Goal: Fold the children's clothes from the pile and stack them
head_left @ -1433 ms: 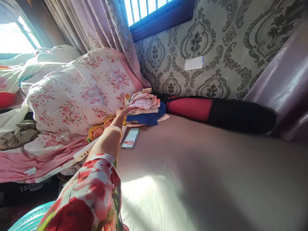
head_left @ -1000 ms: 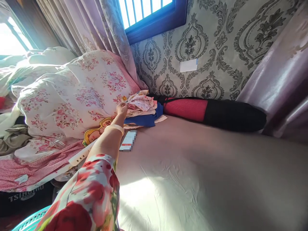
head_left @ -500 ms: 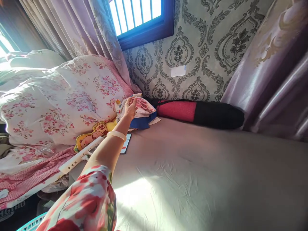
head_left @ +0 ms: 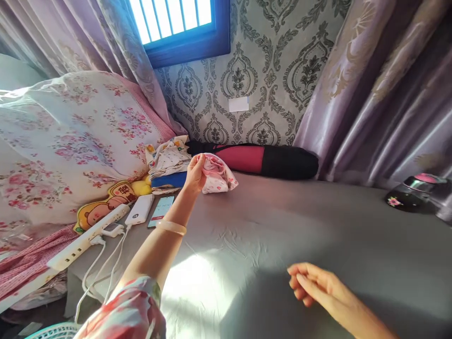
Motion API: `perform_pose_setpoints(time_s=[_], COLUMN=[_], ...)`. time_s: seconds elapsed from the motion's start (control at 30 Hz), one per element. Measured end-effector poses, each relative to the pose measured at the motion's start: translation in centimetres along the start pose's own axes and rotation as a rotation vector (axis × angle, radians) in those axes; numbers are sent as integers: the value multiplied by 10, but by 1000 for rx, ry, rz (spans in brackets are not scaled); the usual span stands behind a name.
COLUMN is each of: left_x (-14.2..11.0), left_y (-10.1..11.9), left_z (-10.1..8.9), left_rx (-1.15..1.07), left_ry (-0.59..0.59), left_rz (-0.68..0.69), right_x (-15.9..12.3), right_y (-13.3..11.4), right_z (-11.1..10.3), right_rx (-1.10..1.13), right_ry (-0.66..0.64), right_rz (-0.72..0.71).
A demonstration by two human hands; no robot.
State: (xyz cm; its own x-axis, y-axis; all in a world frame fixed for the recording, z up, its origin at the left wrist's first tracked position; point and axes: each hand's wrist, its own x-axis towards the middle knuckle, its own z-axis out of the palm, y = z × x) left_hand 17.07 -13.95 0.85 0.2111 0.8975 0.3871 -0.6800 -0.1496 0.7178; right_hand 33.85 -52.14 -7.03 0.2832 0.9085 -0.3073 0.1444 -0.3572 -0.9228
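Pink-and-white cloth [head_left: 219, 176] pinched in the left hand [head_left: 196, 173], folded stack [head_left: 170, 162] nearby, right hand [head_left: 322, 286] empty, loosely curled above grey sheet [head_left: 275, 221].

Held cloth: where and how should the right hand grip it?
Probably a pinch on the right corner of the cloth, coming from the right: the left hand grips the left edge, while that corner juts out unheld toward the empty right hand.

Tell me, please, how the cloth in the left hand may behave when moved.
The cloth is probably floppy, as it gathers in soft folds. It looks light, since the left hand holds it at one side only. Its free side may swing or unfold, as nothing grips it there.
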Motion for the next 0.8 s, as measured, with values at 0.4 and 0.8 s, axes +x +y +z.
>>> perform_pose_setpoints(time_s=[0.4, 0.8], left_x=[-94, -120], left_y=[-43, -41], left_z=[84, 102], left_rx=[-122, 94], left_ry=[-154, -270], left_rz=[-222, -315], right_x=[112, 89], right_y=[-29, -42], right_z=[4, -58], right_rx=[12, 367], right_ry=[610, 621], right_rz=[-471, -391])
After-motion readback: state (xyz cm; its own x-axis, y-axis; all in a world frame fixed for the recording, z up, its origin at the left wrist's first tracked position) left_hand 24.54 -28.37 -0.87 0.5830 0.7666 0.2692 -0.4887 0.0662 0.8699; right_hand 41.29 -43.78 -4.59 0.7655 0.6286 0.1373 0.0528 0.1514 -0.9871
